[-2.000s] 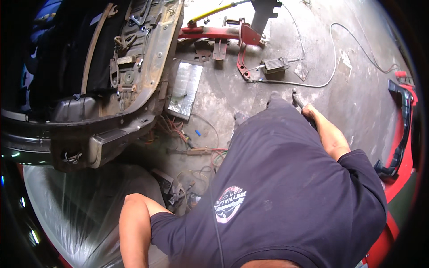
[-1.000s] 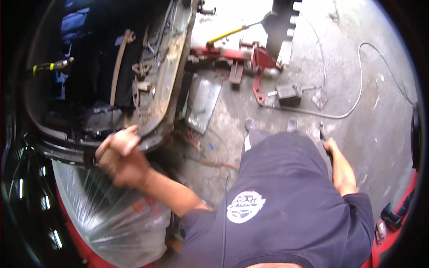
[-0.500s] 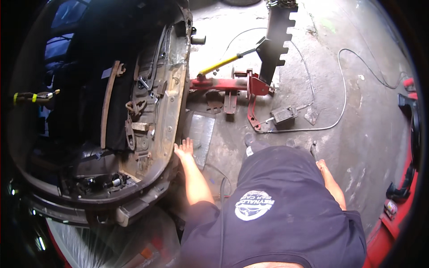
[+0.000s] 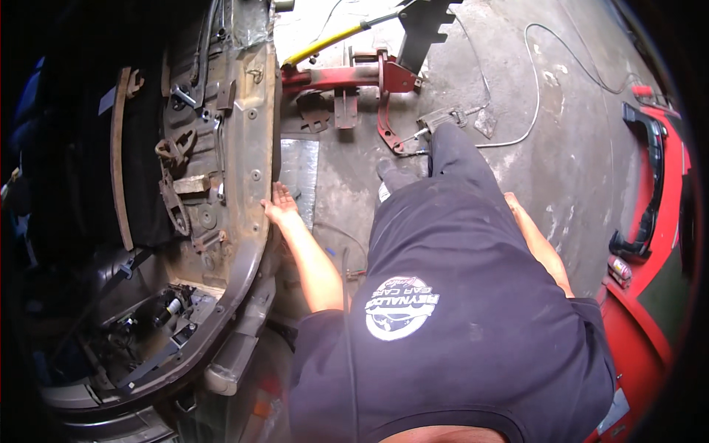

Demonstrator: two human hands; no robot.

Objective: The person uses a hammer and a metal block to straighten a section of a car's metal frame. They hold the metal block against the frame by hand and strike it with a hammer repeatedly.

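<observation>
On the left is a stripped car body with a bare, rust-stained metal rear panel (image 4: 257, 125). My left hand (image 4: 281, 207) is at this panel's outer edge, palm up with the fingers spread, and its thumb side appears to touch the rim. It holds nothing. Below and beside it lies a flat silvery sheet (image 4: 301, 162) on the floor. My right hand (image 4: 512, 204) hangs by my right thigh. Its fingers are mostly hidden behind my dark clothing, so what it holds does not show.
Ahead, a red pulling frame (image 4: 329, 78) carries a yellow hydraulic cylinder (image 4: 329, 44) and a dark notched post (image 4: 421, 37). A foot pump (image 4: 443, 118) with a hose (image 4: 533, 96) lies near my foot. Red body panels (image 4: 668, 162) stand at right. Loose clamps (image 4: 176, 151) rest inside the car.
My view has shifted and I have stepped forward, one leg now near the pump. The long tool seen earlier in my right hand is out of sight. My left hand stays at the panel edge.
</observation>
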